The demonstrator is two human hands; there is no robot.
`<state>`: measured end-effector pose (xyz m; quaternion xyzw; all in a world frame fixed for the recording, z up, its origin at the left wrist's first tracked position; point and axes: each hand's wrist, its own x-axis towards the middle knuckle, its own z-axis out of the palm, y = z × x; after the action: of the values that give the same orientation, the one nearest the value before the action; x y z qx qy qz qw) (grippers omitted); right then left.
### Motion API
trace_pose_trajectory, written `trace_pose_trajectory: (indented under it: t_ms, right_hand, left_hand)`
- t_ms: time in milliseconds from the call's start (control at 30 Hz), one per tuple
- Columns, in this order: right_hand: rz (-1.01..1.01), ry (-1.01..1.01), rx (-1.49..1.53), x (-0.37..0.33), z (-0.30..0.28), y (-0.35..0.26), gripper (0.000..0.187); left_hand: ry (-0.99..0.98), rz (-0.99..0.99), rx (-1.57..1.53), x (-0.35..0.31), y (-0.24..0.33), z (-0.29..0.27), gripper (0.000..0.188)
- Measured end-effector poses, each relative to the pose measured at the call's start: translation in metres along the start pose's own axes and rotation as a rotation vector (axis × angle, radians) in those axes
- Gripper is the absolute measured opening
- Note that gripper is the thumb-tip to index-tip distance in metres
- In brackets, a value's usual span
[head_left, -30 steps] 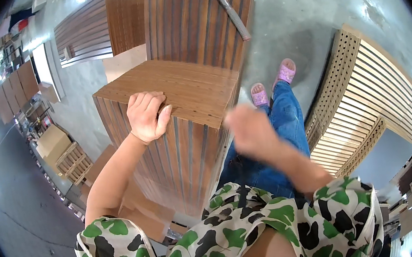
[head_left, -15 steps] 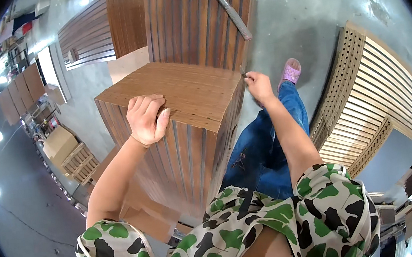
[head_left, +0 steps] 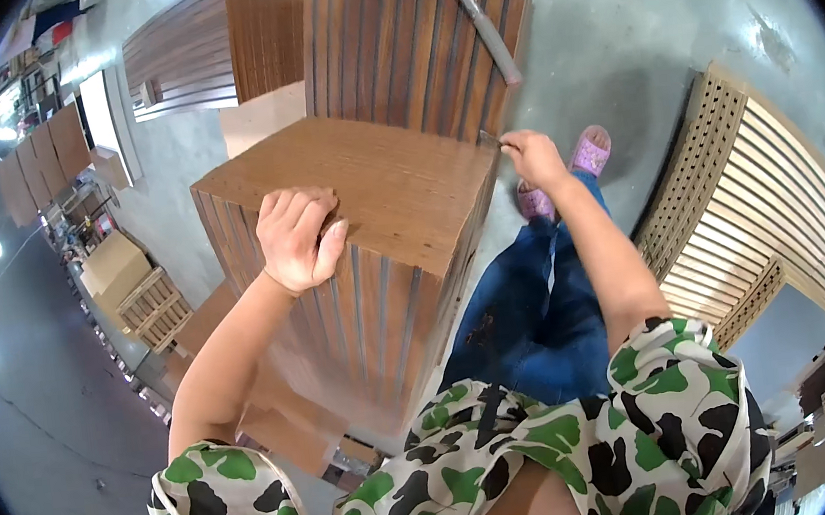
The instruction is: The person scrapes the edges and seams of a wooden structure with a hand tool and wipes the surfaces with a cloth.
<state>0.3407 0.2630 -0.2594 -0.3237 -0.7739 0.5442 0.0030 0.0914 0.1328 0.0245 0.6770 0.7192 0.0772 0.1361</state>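
Observation:
A brown stack of wooden panels (head_left: 352, 158) with striped sides stands in front of me. On its near top edge lies my left hand (head_left: 300, 237), fingers bent over the rim and thumb down along the striped side. My right hand (head_left: 533, 156) is closed, pinching a small thin metal blade (head_left: 488, 137), perhaps a scraper or knife. The blade's tip is at the far right corner of the stack; most of its handle is hidden in my fingers. Beyond it, a mallet (head_left: 478, 19) with a grey handle lies on another striped brown stack (head_left: 361, 52).
More striped panels (head_left: 180, 51) stand at the far left. On the right is a pale slatted wooden stack (head_left: 729, 204) with a perforated edge. A cardboard box (head_left: 117, 263) and a wooden crate (head_left: 155, 310) sit at the left. My feet, in pink slippers (head_left: 590, 148), are on the concrete floor.
My right hand has shifted slightly right and up in the picture, with the blade tilted flatter at the corner. The left hand stays on the edge. The view has turned a little.

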Motion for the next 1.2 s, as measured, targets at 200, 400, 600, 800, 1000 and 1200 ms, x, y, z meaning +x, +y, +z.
trace_pose_trajectory:
  t_ms: [200,400,600,800,1000,1200]
  right_hand:
    - [-0.208,-0.141,-0.009,-0.022,-0.026,-0.059,0.011]
    - [-0.549,-0.305,0.230,-0.135,-0.136,-0.238,0.022]
    - [0.419,0.000,0.832,-0.140,-0.106,-0.123,0.011]
    - [0.698,0.020,1.218,-0.141,-0.080,-0.079,0.016]
    - [0.555,-0.045,1.022,-0.114,-0.083,-0.074,0.016]
    - [0.328,0.013,0.533,-0.098,-0.080,-0.039,0.022]
  left_hand:
    - [0.035,0.004,0.012,-0.002,0.002,-0.001,0.019]
    - [0.069,0.001,0.005,-0.005,-0.003,-0.001,0.016]
    - [0.043,-0.008,0.009,-0.007,-0.002,-0.002,0.014]
    - [0.052,-0.002,0.032,-0.007,0.000,-0.001,0.016]
    - [0.034,-0.007,0.026,-0.008,0.001,-0.004,0.016]
    - [0.038,-0.006,0.029,-0.005,0.000,-0.003,0.017]
